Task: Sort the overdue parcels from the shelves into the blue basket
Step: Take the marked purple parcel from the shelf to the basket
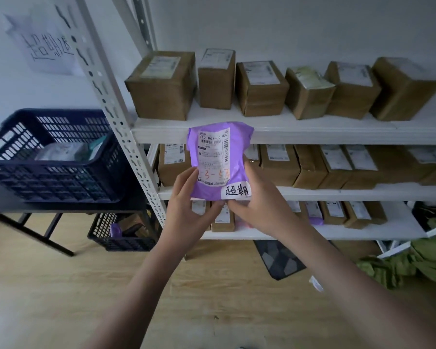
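I hold a purple soft parcel (218,157) upright in front of the shelves (300,132), its white shipping label and a handwritten white sticker facing me. My left hand (186,205) grips its lower left edge and my right hand (257,202) grips its lower right corner. The blue basket (53,177) stands on a table at the left, with a few soft parcels lying inside it.
Rows of brown cardboard boxes (259,86) fill three white shelf levels. A perforated shelf post (116,114) rises between basket and shelves. A second dark basket (118,233) sits on the wooden floor under the table. Green cloth (413,263) lies at the lower right.
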A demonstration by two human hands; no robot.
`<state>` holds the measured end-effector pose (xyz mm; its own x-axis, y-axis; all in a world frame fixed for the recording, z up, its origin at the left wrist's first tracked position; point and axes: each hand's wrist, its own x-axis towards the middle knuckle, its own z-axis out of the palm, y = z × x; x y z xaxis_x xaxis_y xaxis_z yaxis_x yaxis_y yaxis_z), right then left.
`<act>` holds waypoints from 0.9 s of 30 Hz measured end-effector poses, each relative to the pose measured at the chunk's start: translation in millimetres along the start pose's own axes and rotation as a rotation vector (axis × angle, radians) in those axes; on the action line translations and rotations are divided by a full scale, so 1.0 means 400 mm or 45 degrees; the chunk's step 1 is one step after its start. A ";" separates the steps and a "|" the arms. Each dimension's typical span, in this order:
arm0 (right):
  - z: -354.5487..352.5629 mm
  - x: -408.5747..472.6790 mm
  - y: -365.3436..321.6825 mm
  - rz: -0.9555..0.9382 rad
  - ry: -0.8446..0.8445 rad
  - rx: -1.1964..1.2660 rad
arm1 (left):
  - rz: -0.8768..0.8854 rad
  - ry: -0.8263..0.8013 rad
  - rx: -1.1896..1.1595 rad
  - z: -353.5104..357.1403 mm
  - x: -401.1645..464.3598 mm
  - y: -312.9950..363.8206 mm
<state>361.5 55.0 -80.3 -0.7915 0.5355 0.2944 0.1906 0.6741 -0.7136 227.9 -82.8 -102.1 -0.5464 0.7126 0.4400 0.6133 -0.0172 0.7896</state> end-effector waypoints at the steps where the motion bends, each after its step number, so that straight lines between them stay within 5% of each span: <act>1: -0.010 -0.007 -0.006 -0.007 -0.003 0.023 | 0.020 0.021 0.000 -0.005 -0.003 0.009; 17: -0.027 0.021 -0.074 -0.165 -0.042 0.028 | 0.104 0.258 0.075 -0.056 -0.010 0.054; 27: 0.256 0.147 -0.248 -0.358 -0.248 0.132 | -0.048 0.518 0.246 -0.333 -0.084 -0.070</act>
<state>236.5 -32.5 -57.2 -0.9023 0.2225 0.3693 -0.1028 0.7208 -0.6854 153.0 -199.7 -82.0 -0.7266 0.3758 0.5751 0.6627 0.1626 0.7310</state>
